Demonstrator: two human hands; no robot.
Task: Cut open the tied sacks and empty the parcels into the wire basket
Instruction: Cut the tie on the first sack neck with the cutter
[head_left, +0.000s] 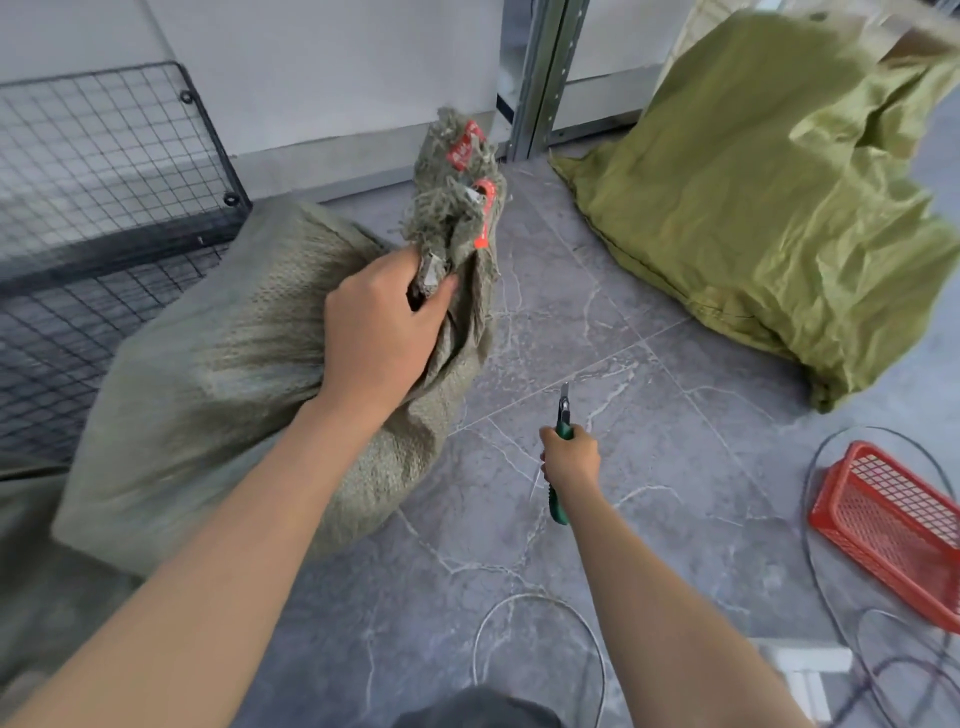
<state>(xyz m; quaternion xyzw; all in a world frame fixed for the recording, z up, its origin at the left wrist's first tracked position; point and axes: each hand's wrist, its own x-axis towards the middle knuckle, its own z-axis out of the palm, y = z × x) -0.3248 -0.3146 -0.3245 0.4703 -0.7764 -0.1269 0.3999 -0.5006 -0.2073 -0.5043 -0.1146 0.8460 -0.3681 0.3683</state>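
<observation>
A full grey-green woven sack (218, 374) lies on the floor at the left, its bunched neck pointing up. A red plastic tie (484, 213) and a red tag (465, 145) sit on the frayed neck. My left hand (379, 327) grips the neck just below the tie. My right hand (569, 460) holds a green utility knife (563, 415), blade tip pointing away, over the bare floor about a hand's width right of the sack. The black wire basket (104, 171) stands behind the sack at the far left.
A second, yellow-green sack (769, 197) leans at the back right near a metal shelf post (540, 78). A red plastic basket (893, 525) lies on the grey tile floor at the right, with loose wire loops (540, 603) around it and near my feet.
</observation>
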